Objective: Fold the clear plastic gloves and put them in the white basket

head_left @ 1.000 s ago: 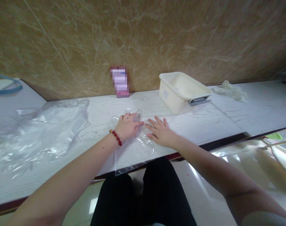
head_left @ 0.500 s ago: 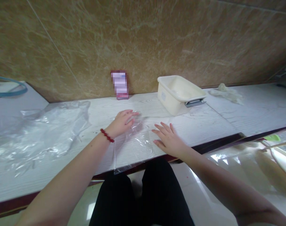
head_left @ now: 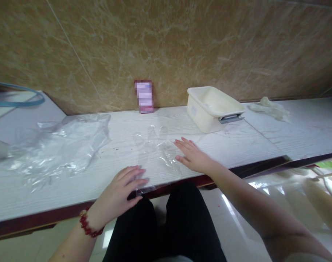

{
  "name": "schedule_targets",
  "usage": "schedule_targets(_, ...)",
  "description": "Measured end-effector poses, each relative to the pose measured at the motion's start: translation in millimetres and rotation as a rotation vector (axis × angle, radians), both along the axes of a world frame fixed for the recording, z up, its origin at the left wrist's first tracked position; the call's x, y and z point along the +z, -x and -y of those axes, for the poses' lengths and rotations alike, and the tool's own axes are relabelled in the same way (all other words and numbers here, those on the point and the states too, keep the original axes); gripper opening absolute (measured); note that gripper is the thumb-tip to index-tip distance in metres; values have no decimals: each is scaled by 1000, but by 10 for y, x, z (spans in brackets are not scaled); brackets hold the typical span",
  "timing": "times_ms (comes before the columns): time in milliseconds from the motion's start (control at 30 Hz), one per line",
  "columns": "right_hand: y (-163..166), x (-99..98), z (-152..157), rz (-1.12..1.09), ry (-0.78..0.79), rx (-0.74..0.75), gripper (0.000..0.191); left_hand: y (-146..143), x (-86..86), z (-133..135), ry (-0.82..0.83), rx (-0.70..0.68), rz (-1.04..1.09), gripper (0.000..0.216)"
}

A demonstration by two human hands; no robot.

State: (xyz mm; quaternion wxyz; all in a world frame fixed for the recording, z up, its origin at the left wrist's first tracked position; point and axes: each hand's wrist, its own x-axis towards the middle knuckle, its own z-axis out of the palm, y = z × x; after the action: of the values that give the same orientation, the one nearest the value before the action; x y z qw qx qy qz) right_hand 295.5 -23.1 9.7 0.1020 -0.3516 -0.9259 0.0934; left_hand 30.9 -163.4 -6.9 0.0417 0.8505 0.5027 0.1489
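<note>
A clear plastic disposable glove (head_left: 158, 150) lies spread on the white wood-grain counter, its finger tips pointing to the wall and its cuff end at the front edge. My left hand (head_left: 124, 185) is at the glove's lower left by the counter edge, fingers stretched and apart, holding nothing; a red bead bracelet (head_left: 88, 225) circles that wrist. My right hand (head_left: 190, 154) lies at the glove's right side, fingers extended, its tips at the film. Left of the glove rests a crumpled heap of clear plastic (head_left: 70, 145).
A cream plastic bin (head_left: 204, 116) with a grey handle stands back right. Beyond it lies a crumpled translucent plastic piece (head_left: 271, 108). A phone-like panel with a blurred screen (head_left: 145, 96) leans on the marble-patterned wall (head_left: 166, 47). A blue band (head_left: 20, 103) is at far left.
My left hand has drawn back from the glove's finger end to its cuff near the counter edge, uncovering the fingers. My right hand has barely moved. The view has shifted slightly.
</note>
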Motion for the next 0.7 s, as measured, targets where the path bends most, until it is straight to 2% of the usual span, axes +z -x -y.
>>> schedule_targets(167, 86, -22, -41, 34, 24, 110, 56, -57, -14, 9, -71, 19, 94, 15)
schedule_targets(267, -23, -13, 49, 28, 12, 171, 57, -92, 14, -7, -42, 50, 154, 15)
schedule_targets(367, -173, 11, 123, 42, 26, 247, 67, -120, 50, -50, -1, 89, 237, 15)
schedule_targets(533, -275, 16, 247, 18, -16, 291, 81, -166, 158, -143, 100, 226, 394, 17)
schedule_targets(600, -241, -15, 317, -30, -54, 239, 75, -188, 204, -172, 111, 270, 462, 17)
schedule_targets(700, -145, -63, 379, -142, -99, 105, 51, -212, 266, -220, 112, 311, 550, 15)
